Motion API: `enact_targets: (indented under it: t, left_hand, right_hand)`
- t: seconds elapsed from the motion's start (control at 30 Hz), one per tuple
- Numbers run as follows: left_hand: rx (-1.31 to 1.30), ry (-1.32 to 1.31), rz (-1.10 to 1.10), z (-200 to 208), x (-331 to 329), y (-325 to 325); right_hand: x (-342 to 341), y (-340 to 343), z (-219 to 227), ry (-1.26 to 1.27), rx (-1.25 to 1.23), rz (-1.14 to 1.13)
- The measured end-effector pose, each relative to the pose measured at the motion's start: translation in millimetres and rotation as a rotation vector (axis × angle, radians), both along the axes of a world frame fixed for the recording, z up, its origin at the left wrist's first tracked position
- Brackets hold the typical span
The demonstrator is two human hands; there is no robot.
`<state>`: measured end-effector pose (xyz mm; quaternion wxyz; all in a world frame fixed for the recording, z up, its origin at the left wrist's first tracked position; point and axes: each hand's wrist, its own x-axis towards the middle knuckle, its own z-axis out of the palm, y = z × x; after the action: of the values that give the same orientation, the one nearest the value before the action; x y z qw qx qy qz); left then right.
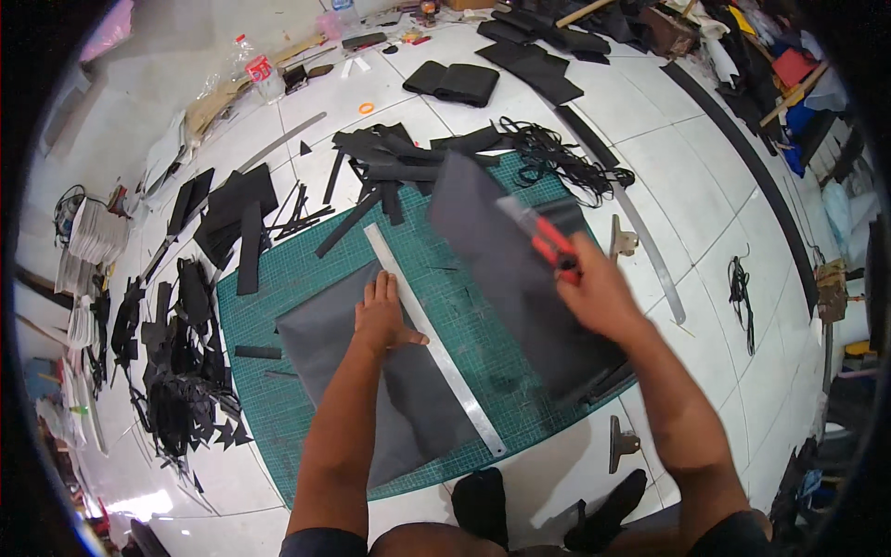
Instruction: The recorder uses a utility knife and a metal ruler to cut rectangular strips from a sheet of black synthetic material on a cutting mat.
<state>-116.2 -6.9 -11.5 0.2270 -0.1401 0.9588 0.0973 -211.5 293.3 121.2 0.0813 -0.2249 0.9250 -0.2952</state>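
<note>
Green mat (497, 371): under both pieces, likely to shield the tiled floor (770, 306)
Grey sheet (320, 330): flat on the mat, beneath my left hand
Steel ruler (445, 360): slanted along the sheet's right side, probably as a straight guide
Left hand (379, 316): spread flat, well apart from my right, steadying sheet and ruler
Right hand (599, 290): wrapped round a red cutter (549, 246); blur hides whether it touches the dark piece (520, 292)
Black offcuts (390, 153): heaped at the far edge, seemingly out of the way

White tiled floor (687, 213), pale wall (176, 46)
</note>
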Motion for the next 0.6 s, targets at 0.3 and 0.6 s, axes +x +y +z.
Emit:
enact_targets:
  t: [0.3,0.6]
  left_hand:
    - [-0.012,-0.014,0.042,9.0,6.0,-4.3]
    - [0.076,0.085,0.054,-10.7,11.1,-8.1]
  right_hand:
    - [-2.0,151.1,-62.3,-0.383,-0.375,-0.334]
    - [10.5,156.3,-147.7,0.013,-0.065,-0.323]
